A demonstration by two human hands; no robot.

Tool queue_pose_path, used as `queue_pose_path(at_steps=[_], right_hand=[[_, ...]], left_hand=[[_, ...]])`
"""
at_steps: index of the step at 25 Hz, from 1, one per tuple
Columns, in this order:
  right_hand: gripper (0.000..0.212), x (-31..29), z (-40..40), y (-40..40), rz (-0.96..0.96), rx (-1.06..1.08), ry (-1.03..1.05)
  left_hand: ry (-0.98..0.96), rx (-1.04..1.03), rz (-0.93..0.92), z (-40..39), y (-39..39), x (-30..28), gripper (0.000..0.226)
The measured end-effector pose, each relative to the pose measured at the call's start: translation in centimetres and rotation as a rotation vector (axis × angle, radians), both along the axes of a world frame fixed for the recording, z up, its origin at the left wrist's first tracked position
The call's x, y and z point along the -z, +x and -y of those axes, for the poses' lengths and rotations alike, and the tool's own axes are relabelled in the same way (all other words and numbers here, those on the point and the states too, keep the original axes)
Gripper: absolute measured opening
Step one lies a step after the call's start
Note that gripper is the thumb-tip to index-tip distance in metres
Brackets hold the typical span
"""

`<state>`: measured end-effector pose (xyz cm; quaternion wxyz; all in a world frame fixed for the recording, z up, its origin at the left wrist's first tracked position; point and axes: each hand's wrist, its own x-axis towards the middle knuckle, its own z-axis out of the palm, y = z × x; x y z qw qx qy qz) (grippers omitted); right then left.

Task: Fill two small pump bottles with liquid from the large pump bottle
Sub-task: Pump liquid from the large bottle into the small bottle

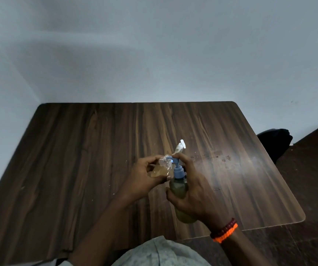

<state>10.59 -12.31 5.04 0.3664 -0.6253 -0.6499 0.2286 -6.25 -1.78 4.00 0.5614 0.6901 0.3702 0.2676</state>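
Now right hand (192, 187) fingers curl round large pump bottle (181, 191), index on blue pump. Left hand (142, 175) grips small bottle (161, 168) w/ mouth under nozzle. Second small bottle (180, 148) just beyond fingertips, on table (96, 150).

table (96, 150): dark wood-grain laminate, smooth, sheen being shown at right
large pump bottle (180, 189): translucent glossy plastic
small bottle (159, 168): clear glossy plastic
wall (154, 45): matt paint
bracelets (225, 230): beads, woven cord

Orange and dark-red bracelets (225, 230); grey garment (160, 254)
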Motion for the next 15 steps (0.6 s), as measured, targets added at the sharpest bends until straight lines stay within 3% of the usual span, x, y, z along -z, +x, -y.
queue_pose_path(at_steps=[4, 9, 15], right_hand=[[0.083, 0.0, -1.4, -0.3, 0.019, 0.009, 0.031], [0.095, 0.1, -3.5, -0.1, 0.052, -0.066, -0.035], [0.082, 0.4, -5.3, -0.1, 0.066, -0.035, 0.011]], left_hand=[[-0.013, -0.03, -0.01, -0.1, -0.3, -0.3, 0.045], [-0.024, -0.07, -0.004, -1.6, -0.6, -0.3, 0.046], [0.01, -0.08, -0.009, -2.7, -0.6, -0.2, 0.046]])
